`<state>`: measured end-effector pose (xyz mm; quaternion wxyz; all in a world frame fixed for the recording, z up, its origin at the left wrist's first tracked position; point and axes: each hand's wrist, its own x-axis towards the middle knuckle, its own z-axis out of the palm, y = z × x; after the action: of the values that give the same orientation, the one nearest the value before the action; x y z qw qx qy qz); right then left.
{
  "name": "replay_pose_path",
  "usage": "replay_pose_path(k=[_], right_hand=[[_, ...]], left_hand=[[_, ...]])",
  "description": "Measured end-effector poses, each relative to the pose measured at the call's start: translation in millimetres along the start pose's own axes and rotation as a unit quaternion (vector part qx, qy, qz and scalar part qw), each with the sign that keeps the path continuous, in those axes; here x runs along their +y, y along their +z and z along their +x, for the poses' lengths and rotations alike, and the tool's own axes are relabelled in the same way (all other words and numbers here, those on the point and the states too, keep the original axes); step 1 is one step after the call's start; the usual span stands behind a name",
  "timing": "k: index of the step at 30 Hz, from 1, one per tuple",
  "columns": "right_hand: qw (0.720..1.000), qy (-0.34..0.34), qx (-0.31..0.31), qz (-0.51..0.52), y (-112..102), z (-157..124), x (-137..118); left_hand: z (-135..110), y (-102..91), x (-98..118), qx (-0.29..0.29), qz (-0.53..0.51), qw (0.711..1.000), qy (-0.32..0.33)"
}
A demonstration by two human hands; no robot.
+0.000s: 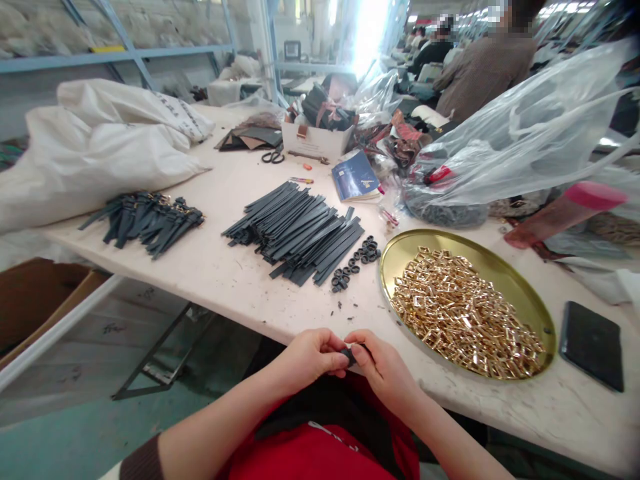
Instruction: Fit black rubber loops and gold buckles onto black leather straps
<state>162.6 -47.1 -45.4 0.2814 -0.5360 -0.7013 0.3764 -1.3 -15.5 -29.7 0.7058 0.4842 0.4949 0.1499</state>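
My left hand [320, 357] and my right hand [377, 363] meet over my lap at the table's front edge. Both pinch a small dark strap piece [351, 355], mostly covered by my fingers. Beyond them lies a pile of dark flat straps [295, 230]. Small dark strap loops [345, 277] sit at its right. A round gold tray [520, 287] to the right holds a heap of gold metal buckles [460, 317]. At the left is a bunch of dark straps with gold buckles fitted [145, 220].
A black phone [593, 343] lies right of the tray. Farther back are a blue booklet [356, 177], black scissors [273, 157], a white box [315, 141] and a clear plastic bag [525, 133]. White sacks [100, 147] cover the left side. A person [485, 73] sits beyond.
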Motion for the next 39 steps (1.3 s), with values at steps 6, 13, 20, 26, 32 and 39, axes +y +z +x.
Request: replay_pose_path(k=[6,13,20,26,32,39], right_hand=[[0.996,0.009,0.073,-0.055,3,28,13],[0.967,-0.019,0.172,-0.185,-1,51,31],[0.97,-0.015,0.171,-0.174,-2,50,30],[0.967,-0.016,0.174,-0.186,-2,49,27],[0.961,-0.033,0.222,-0.164,1,47,34],[0.93,-0.128,0.287,-0.191,-18,44,14]], left_hand=[[28,-14.6,18,0.035,0.261,0.956,0.13],[89,-53.1,76,0.245,0.583,0.761,0.145],[117,-47.0,74,0.283,0.597,0.743,0.103],[100,-52.3,72,0.288,0.606,0.734,0.103],[83,-56.1,68,0.291,0.607,0.732,0.104],[20,-20.1,73,0.276,0.506,0.794,0.194]])
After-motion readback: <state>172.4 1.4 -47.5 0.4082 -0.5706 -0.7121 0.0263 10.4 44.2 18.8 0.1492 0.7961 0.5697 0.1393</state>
